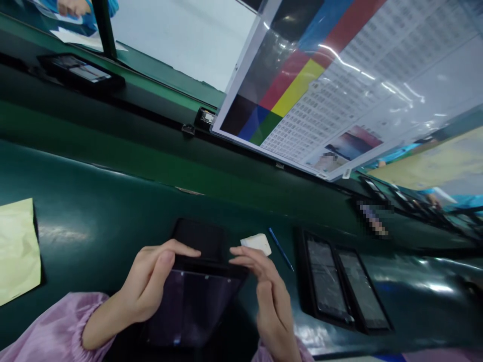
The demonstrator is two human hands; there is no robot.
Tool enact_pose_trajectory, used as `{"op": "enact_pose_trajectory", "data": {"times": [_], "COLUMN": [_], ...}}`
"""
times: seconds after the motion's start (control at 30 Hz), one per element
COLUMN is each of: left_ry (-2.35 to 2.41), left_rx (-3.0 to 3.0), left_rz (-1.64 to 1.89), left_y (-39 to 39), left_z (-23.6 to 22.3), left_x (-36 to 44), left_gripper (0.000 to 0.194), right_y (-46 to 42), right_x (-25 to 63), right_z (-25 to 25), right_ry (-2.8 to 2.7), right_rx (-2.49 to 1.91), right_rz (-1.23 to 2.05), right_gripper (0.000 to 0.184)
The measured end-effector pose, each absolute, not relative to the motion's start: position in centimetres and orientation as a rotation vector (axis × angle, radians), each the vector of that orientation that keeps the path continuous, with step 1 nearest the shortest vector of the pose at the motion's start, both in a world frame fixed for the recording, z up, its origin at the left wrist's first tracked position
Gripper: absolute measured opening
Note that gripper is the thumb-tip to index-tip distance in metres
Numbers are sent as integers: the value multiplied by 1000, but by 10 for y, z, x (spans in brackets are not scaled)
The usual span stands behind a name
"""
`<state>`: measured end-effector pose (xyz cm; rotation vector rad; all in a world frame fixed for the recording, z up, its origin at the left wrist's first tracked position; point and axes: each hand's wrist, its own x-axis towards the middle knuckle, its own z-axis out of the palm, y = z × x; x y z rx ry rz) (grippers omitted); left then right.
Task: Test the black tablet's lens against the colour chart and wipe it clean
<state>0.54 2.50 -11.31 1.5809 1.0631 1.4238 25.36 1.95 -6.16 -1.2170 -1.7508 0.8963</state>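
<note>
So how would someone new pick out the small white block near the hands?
Start at the green work surface, then find the dark panel held by both hands. Just beyond the right hand lies the white block, the only pale item there, left of the thin blue pen.

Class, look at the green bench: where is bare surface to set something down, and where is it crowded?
Free: the stretch between the yellow sheet and the left hand, and the strip behind the dark panel up to the raised ledge. Crowded: right of the right hand, where the white pad, blue pen and tray of two screens lie close together.
</note>
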Motion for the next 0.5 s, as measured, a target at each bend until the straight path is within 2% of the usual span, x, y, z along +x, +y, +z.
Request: {"op": "enact_pose_trajectory", "data": {"times": [0.17,0.33,0.5], "left_ry": [1322,1320,1194], "left_rx": [1304,1133,1160], "left_rz": [1339,1375,1459], "left_y": [32,45,55], "left_z": [-123,-121,-99], "left_x": [7,13,12], "left_gripper": [47,52,52], "right_y": [-33,-68,-29], "right_x": [250,221,231], "right_z": [-136,-163,-144], "right_ry": [-1087,-852,-934], "right_rx": [-1646,-1739,-1600], "right_rz": [1330,1267,1120], "right_gripper": [76,74,72]}}
